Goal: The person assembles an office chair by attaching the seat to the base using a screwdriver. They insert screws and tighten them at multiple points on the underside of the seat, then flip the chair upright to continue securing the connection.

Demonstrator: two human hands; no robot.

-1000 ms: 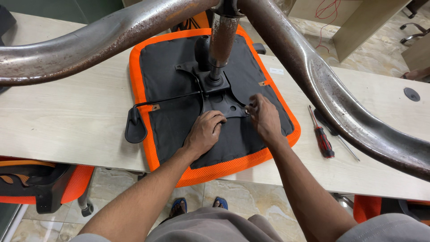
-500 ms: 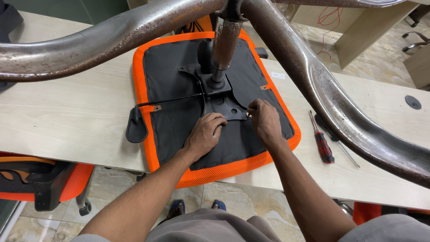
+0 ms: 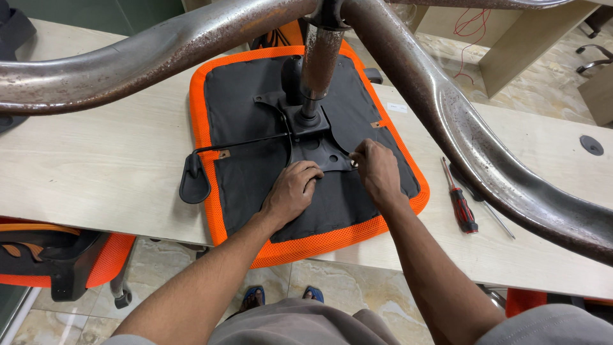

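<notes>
An upturned office chair seat [image 3: 242,191], black underneath with an orange mesh border, lies on a light wooden table [image 3: 96,172]. A black metal mounting plate [image 3: 319,144] is at its middle, with a rusty gas column [image 3: 317,57] rising from it to the chrome star base legs [image 3: 159,48]. My left hand [image 3: 290,191] presses on the plate's near edge, fingers curled. My right hand [image 3: 377,169] pinches a small bolt [image 3: 353,163] at the plate's right corner.
A black lever with a paddle handle [image 3: 195,182] sticks out to the left of the seat. A red and black screwdriver [image 3: 460,203] lies on the table at the right. An orange chair part [image 3: 57,255] stands on the floor lower left.
Both hands stay at the plate. The view has shifted slightly, and my right fingers have turned a little at the bolt.
</notes>
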